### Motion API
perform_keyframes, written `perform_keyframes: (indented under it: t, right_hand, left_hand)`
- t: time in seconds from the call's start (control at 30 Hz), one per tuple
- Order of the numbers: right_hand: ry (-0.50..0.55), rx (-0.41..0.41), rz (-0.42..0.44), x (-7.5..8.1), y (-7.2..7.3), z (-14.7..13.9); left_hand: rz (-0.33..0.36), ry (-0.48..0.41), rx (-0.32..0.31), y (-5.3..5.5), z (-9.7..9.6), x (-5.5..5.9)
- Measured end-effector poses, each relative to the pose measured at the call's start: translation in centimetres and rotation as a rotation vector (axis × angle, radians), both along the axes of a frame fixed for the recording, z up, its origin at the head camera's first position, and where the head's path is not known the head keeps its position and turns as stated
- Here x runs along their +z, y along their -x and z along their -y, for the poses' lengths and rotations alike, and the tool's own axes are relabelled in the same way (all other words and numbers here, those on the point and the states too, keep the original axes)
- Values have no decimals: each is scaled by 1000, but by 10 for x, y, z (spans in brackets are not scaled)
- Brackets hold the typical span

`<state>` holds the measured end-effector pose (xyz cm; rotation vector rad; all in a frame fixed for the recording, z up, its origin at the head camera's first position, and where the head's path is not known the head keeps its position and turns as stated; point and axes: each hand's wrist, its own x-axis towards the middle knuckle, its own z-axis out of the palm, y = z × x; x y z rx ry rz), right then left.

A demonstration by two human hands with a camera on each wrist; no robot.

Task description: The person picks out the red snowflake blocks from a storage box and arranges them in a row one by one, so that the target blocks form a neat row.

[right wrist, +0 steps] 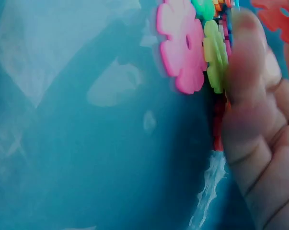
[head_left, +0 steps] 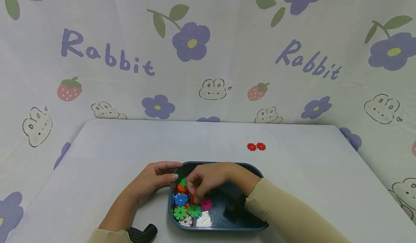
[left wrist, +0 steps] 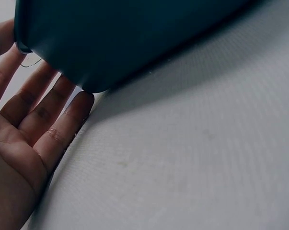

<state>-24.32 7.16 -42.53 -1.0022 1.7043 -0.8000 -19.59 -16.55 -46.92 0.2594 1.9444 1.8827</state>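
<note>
A dark blue-green tray holds a heap of colourful flower-shaped plastic discs at its left end. My right hand reaches into it, fingers bent over the heap. Between thumb and finger it pinches a red disc; the thumb is blurred in the right wrist view. Beside the thumb are a pink disc and a yellow-green disc. At the tray's left end, my left hand touches the rim and outer wall. In the left wrist view its fingers look fairly straight against the tray's side.
Two red discs lie side by side on the white table, behind the tray. A black device sits at the left wrist. Behind the table hangs a printed cloth with flowers and rabbits.
</note>
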Motion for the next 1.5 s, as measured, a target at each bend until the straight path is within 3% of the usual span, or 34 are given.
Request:
perform_keyframes:
  t: [0.2, 0.37, 0.47, 0.6, 0.77, 0.93, 1.17, 1.3, 1.5]
  right_hand:
    - [15, -23, 146, 3, -1, 2]
    - [-2, -59, 190, 9, -4, 1]
    - [-17, -71, 157, 13, -5, 1]
    - [-29, -39, 43, 21, -5, -2]
    - [7, -57, -51, 39, 4, -14]
    - [66, -186, -97, 60, 20, -44]
    - [113, -460, -202, 74, 50, -110]
    - [75, -661, -219, 66, 66, -150]
    - [58, -918, -241, 34, 79, -204]
  left_hand:
    - [-1, 10, 6, 1, 1, 1]
    - [7, 4, 5, 0, 2, 1]
    - [14, -1, 2, 0, 1, 1]
    - [16, -1, -4, -1, 0, 3]
    - [27, 1, 7, -1, 0, 3]
    - [31, 4, 14, 0, 0, 3]
    - [18, 7, 17, 0, -1, 4]
    - [22, 7, 19, 0, -2, 4]
    - [21, 6, 16, -1, -2, 3]
